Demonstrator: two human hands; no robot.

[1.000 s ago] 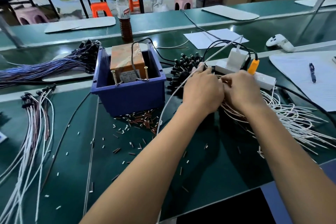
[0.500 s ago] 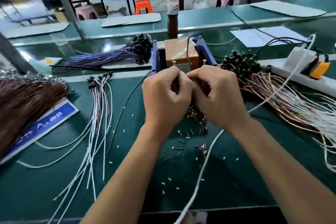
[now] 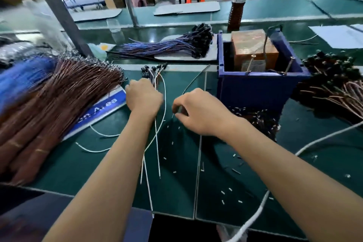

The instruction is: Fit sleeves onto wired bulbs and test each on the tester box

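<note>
Left hand (image 3: 144, 98) grips thin white bulb wires (image 3: 157, 133); right hand (image 3: 198, 112) pinches something small. Loose wires may tangle.

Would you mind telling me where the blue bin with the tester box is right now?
In the head view, the blue bin sits right of centre on the green bench, just beyond the right hand, with the tester box inside it.

The box (image 3: 261, 86) sits on the table (image 3: 78, 163), with the tester (image 3: 253, 49) inside it and a bottle (image 3: 236, 12) behind it. A big wire pile (image 3: 49, 104) lies far left. Between them lie a few bulbs (image 3: 155, 68), and little sleeves (image 3: 225, 192) lie in front.
</note>
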